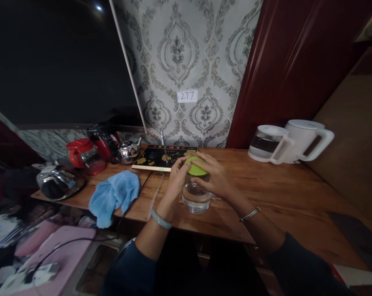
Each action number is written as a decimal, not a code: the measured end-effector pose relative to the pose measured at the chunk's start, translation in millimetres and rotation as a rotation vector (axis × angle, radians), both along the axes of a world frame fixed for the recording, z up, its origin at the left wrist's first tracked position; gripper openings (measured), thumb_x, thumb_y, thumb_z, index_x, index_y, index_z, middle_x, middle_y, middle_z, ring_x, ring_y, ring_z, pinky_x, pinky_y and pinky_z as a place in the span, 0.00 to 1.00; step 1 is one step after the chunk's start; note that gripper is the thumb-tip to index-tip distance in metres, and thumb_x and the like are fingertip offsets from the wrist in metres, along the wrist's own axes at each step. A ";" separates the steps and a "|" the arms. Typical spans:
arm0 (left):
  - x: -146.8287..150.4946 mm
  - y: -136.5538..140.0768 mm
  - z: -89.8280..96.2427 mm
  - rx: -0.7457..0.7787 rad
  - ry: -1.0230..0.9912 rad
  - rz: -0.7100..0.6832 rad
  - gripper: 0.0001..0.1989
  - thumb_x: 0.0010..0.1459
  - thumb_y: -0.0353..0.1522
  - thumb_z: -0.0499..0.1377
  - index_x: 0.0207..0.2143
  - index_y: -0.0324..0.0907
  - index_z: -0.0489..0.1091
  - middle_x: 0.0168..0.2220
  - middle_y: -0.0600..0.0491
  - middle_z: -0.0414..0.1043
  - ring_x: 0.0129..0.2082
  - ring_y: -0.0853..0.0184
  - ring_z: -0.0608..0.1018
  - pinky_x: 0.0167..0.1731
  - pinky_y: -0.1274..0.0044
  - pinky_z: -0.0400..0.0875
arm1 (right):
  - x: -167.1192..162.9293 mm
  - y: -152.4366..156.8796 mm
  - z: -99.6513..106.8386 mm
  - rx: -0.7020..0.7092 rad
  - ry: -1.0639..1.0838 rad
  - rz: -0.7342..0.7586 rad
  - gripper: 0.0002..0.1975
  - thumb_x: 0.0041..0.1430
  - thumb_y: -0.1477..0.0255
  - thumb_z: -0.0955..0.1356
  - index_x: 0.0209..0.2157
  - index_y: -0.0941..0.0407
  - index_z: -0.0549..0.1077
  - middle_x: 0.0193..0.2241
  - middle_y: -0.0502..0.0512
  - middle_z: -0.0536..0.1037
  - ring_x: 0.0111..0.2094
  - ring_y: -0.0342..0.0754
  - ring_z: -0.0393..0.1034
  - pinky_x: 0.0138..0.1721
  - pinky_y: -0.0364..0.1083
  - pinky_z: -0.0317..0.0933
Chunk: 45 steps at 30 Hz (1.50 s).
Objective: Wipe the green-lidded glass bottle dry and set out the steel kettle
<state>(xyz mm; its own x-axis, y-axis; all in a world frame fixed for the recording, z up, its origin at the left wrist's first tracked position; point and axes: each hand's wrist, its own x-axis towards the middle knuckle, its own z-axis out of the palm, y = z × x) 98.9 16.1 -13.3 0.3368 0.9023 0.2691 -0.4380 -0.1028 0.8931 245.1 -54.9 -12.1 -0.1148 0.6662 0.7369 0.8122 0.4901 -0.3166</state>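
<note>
A clear glass pot (196,201) partly filled with water stands on the wooden table, near its front edge. On its top sits a bright green lid (197,167). My left hand (179,172) is closed around the lid's left side, fingertips pressed on it. From the right, my right hand (213,174) curls over the lid, with its thumb low near the pot's neck. My fingers hide part of the lid and the neck. Whether the lid is seated or loose I cannot tell. Just behind the pot lies a black hot plate with gold flowers (152,157) and a thin metal tap.
A blue cloth (115,195) hangs over the table's front edge. Left stand a steel kettle (58,181), a red-lidded jug (89,156) and a small steel teapot (129,151). Two white-handled jugs, one a white pitcher (306,139), stand back right. A black cable (90,238) trails down left.
</note>
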 end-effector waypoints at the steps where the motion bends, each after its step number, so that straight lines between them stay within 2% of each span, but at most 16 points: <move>1: 0.0 0.8 -0.3 0.000 0.001 0.003 0.16 0.47 0.38 0.70 0.38 0.43 0.76 0.39 0.52 0.79 0.40 0.64 0.79 0.43 0.74 0.72 | -0.2 -0.6 -0.5 0.000 -0.010 -0.012 0.29 0.60 0.56 0.74 0.60 0.52 0.75 0.64 0.67 0.71 0.66 0.65 0.65 0.64 0.70 0.60; 7: 2.0 -1.8 -2.9 -0.004 -0.005 0.021 0.18 0.46 0.39 0.72 0.39 0.43 0.76 0.40 0.53 0.77 0.41 0.65 0.78 0.45 0.74 0.72 | 2.6 -1.8 -4.4 -0.006 -0.045 -0.027 0.31 0.63 0.53 0.71 0.63 0.54 0.73 0.64 0.69 0.71 0.65 0.67 0.65 0.63 0.70 0.60; 12: -20.5 -10.6 -22.5 0.111 0.095 0.095 0.19 0.64 0.47 0.59 0.48 0.44 0.75 0.52 0.47 0.77 0.53 0.59 0.77 0.55 0.67 0.69 | 6.3 -1.0 -11.4 0.017 -0.019 -0.025 0.30 0.63 0.52 0.70 0.62 0.52 0.74 0.64 0.67 0.72 0.63 0.67 0.67 0.62 0.70 0.61; 14: -46.2 -5.4 -33.2 0.239 0.278 0.244 0.18 0.64 0.44 0.59 0.51 0.45 0.74 0.55 0.45 0.76 0.57 0.56 0.75 0.60 0.63 0.65 | 6.8 0.2 -14.5 0.039 -0.011 -0.024 0.30 0.63 0.52 0.70 0.61 0.52 0.74 0.63 0.67 0.72 0.62 0.68 0.67 0.62 0.70 0.61; 16: -82.1 5.1 -41.9 0.393 0.537 0.481 0.21 0.55 0.39 0.66 0.51 0.44 0.73 0.56 0.42 0.75 0.59 0.50 0.72 0.64 0.58 0.60 | 6.8 1.0 -16.7 0.062 -0.005 -0.014 0.30 0.64 0.52 0.70 0.61 0.52 0.74 0.63 0.67 0.73 0.62 0.68 0.68 0.62 0.70 0.61; 18: -123.6 18.1 -47.7 0.463 0.832 0.674 0.25 0.51 0.35 0.67 0.53 0.42 0.72 0.61 0.39 0.70 0.64 0.45 0.67 0.66 0.53 0.55 | 6.8 1.0 -17.7 0.074 -0.003 -0.001 0.30 0.64 0.52 0.69 0.62 0.53 0.74 0.63 0.67 0.73 0.62 0.68 0.67 0.61 0.70 0.61; 20: -164.3 30.9 -51.9 0.431 1.058 0.827 0.27 0.51 0.33 0.67 0.54 0.39 0.72 0.64 0.34 0.66 0.66 0.40 0.64 0.67 0.50 0.50 | 6.9 0.8 -17.8 0.073 -0.004 0.007 0.29 0.64 0.53 0.70 0.62 0.52 0.74 0.63 0.66 0.73 0.62 0.69 0.67 0.62 0.70 0.61; 22: -198.5 42.3 -55.9 0.358 1.177 0.919 0.28 0.51 0.34 0.67 0.54 0.37 0.71 0.65 0.31 0.63 0.68 0.36 0.60 0.67 0.47 0.46 | 6.7 0.6 -17.5 0.065 -0.001 0.007 0.29 0.64 0.54 0.70 0.62 0.51 0.74 0.63 0.65 0.72 0.62 0.69 0.67 0.62 0.70 0.61; 26: -236.6 59.2 -64.8 0.180 1.179 0.959 0.31 0.43 0.42 0.72 0.48 0.39 0.73 0.63 0.30 0.66 0.65 0.30 0.62 0.61 0.42 0.52 | 4.4 0.6 -16.6 0.056 0.006 -0.018 0.29 0.64 0.53 0.70 0.61 0.52 0.75 0.63 0.66 0.72 0.62 0.69 0.67 0.62 0.71 0.61; 28: -241.5 64.0 -67.2 0.126 1.199 0.934 0.25 0.40 0.44 0.73 0.38 0.41 0.73 0.54 0.34 0.74 0.59 0.30 0.68 0.56 0.42 0.58 | 2.9 0.2 -15.5 0.059 0.003 -0.028 0.29 0.63 0.53 0.70 0.61 0.53 0.75 0.63 0.67 0.73 0.61 0.68 0.68 0.61 0.70 0.62; 30: -241.0 65.9 -66.7 0.118 1.208 0.914 0.18 0.41 0.41 0.71 0.30 0.42 0.70 0.41 0.40 0.78 0.54 0.34 0.73 0.52 0.46 0.63 | 1.7 -0.5 -13.6 0.057 0.001 -0.030 0.29 0.63 0.53 0.70 0.60 0.53 0.75 0.63 0.68 0.73 0.61 0.68 0.68 0.61 0.70 0.62; 34: -237.5 63.7 -57.0 0.157 1.181 0.933 0.10 0.43 0.29 0.64 0.26 0.44 0.64 0.27 0.50 0.71 0.47 0.44 0.77 0.48 0.59 0.66 | 0.8 -2.2 -9.3 0.015 -0.004 -0.043 0.29 0.63 0.54 0.71 0.62 0.53 0.74 0.63 0.67 0.72 0.62 0.67 0.68 0.61 0.69 0.62; 37: -239.4 58.6 -44.3 0.142 1.149 0.990 0.09 0.42 0.28 0.61 0.26 0.46 0.62 0.23 0.54 0.65 0.39 0.49 0.77 0.41 0.65 0.66 | 0.6 -3.5 -7.5 0.003 -0.004 -0.042 0.29 0.63 0.55 0.71 0.62 0.53 0.73 0.64 0.67 0.71 0.63 0.67 0.67 0.61 0.68 0.62; 41: -238.6 39.6 -24.7 0.154 1.090 1.017 0.09 0.46 0.35 0.63 0.30 0.46 0.66 0.22 0.58 0.65 0.32 0.57 0.74 0.34 0.71 0.66 | 0.6 -5.1 -6.9 -0.002 0.005 -0.031 0.30 0.63 0.53 0.71 0.63 0.51 0.73 0.65 0.66 0.70 0.63 0.67 0.67 0.61 0.68 0.63; 43: -227.0 23.0 -15.9 0.201 1.017 0.969 0.12 0.48 0.41 0.64 0.33 0.46 0.69 0.25 0.58 0.69 0.32 0.59 0.75 0.33 0.72 0.67 | 0.6 -5.8 -6.5 -0.003 0.016 -0.028 0.31 0.63 0.52 0.70 0.63 0.51 0.73 0.65 0.66 0.70 0.62 0.67 0.67 0.61 0.68 0.63; 45: -202.7 4.8 -9.8 0.270 0.783 0.806 0.18 0.49 0.45 0.65 0.38 0.44 0.72 0.30 0.55 0.74 0.34 0.59 0.76 0.36 0.71 0.71 | 0.5 -6.3 -6.0 0.002 0.024 -0.025 0.30 0.64 0.51 0.69 0.62 0.52 0.73 0.65 0.66 0.70 0.62 0.67 0.67 0.61 0.68 0.63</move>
